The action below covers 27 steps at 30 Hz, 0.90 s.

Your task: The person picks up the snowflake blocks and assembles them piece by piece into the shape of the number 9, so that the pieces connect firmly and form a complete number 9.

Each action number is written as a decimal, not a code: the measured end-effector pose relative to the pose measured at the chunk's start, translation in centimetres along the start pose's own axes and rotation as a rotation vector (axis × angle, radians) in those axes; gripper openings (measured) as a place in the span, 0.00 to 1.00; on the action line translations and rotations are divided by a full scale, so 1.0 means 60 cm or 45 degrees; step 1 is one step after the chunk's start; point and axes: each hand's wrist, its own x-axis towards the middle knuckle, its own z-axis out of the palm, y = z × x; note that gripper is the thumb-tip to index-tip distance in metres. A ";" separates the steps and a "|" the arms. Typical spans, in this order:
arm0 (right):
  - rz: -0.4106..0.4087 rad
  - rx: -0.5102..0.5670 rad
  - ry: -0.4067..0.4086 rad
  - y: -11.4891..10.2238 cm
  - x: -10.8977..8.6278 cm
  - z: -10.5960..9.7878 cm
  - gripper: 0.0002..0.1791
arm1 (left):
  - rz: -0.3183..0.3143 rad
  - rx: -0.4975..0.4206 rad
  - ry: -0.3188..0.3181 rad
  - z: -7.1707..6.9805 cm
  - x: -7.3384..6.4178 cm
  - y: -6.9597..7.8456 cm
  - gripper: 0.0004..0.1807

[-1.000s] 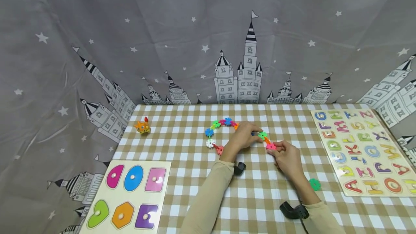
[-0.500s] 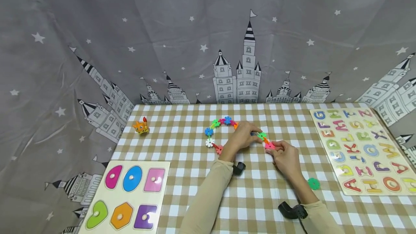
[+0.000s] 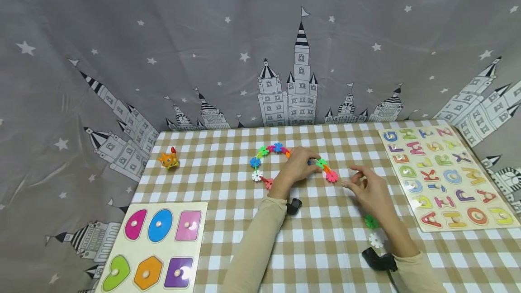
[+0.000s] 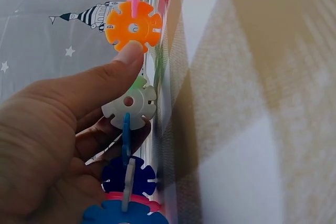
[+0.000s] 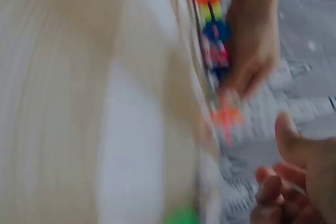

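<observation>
A chain of colourful notched flower discs (image 3: pixel 255 162) curves across the checked cloth in the head view. My left hand (image 3: pixel 299 165) holds its right side and hides part of it. In the left wrist view, the thumb touches an orange disc (image 4: pixel 134 24), with fingers around the chain beside a white disc (image 4: pixel 128 103). A pink disc (image 3: pixel 331 176) forms the chain's right end. My right hand (image 3: pixel 372 191) is apart from it, just to the right, with nothing between thumb and fingers. Near that wrist lie a loose green disc (image 3: pixel 371 221) and a white disc (image 3: pixel 376 240).
A wooden alphabet puzzle board (image 3: pixel 441 209) lies on the right. On the front left is a shape puzzle board (image 3: pixel 168 214) with knobbed pieces. A small orange toy figure (image 3: pixel 168 160) stands at the back left. Behind the table hangs a grey castle-print curtain (image 3: pixel 220 71).
My right hand has let go of the pink disc and moved right. The white loose disc now shows below the green one. My left hand stays on the chain; the head view has shifted.
</observation>
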 end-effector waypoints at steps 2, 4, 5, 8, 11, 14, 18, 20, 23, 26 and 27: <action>-0.065 -0.082 -0.023 0.008 -0.007 -0.029 0.23 | -0.024 0.004 0.002 -0.009 0.000 -0.004 0.20; -0.091 -0.147 -0.102 0.018 -0.018 -0.055 0.21 | -0.038 0.015 -0.001 -0.017 -0.001 -0.008 0.21; -0.094 -0.183 -0.159 0.023 -0.025 -0.066 0.21 | -0.039 0.024 -0.005 -0.019 -0.001 -0.009 0.21; -0.061 -0.246 -0.332 0.038 -0.045 -0.085 0.23 | -0.032 0.034 -0.014 -0.023 0.000 -0.011 0.21; -0.074 -0.276 -0.428 0.048 -0.061 -0.087 0.25 | -0.020 0.037 -0.018 -0.021 0.000 -0.011 0.22; -0.092 -0.300 -0.457 0.051 -0.070 -0.080 0.25 | 0.003 0.039 -0.009 -0.014 -0.001 -0.014 0.21; -0.077 -0.316 -0.494 0.051 -0.075 -0.072 0.19 | 0.022 0.043 -0.014 -0.004 -0.001 -0.016 0.21; -0.079 -0.319 -0.486 0.049 -0.076 -0.072 0.16 | 0.019 0.046 -0.023 -0.003 0.000 -0.014 0.21; -0.088 -0.310 -0.441 0.043 -0.072 -0.074 0.14 | 0.005 0.060 -0.047 -0.002 0.002 -0.008 0.22; -0.108 -0.313 -0.386 0.035 -0.064 -0.075 0.12 | -0.017 0.103 -0.075 -0.004 0.003 0.001 0.25; -0.112 -0.324 -0.372 0.032 -0.061 -0.075 0.11 | -0.024 0.123 -0.087 -0.005 0.003 0.004 0.26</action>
